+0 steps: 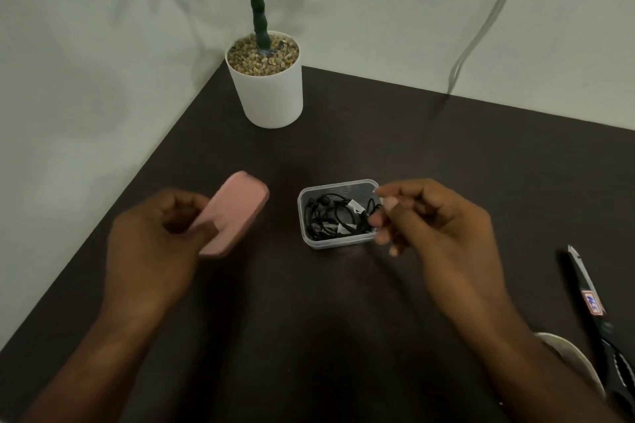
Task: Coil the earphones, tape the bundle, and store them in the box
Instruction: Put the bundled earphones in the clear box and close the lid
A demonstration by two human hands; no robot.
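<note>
Scissors [596,316] and a tape roll [567,354] lie at the near right edge of a dark tabletop [343,336]. Above it, the left hand [154,244] grips a tilted pink lid [235,213] in its fingers [202,233]; the right hand [436,227], fingers [388,206] curled narrow at the right end of the clear box [338,213], holds nothing that can be made out. The black earphones [335,216] lie coiled inside the open box, bits of white tape [354,208] on the cable, and a potted plant [266,79] stands beyond at the far corner.
</note>
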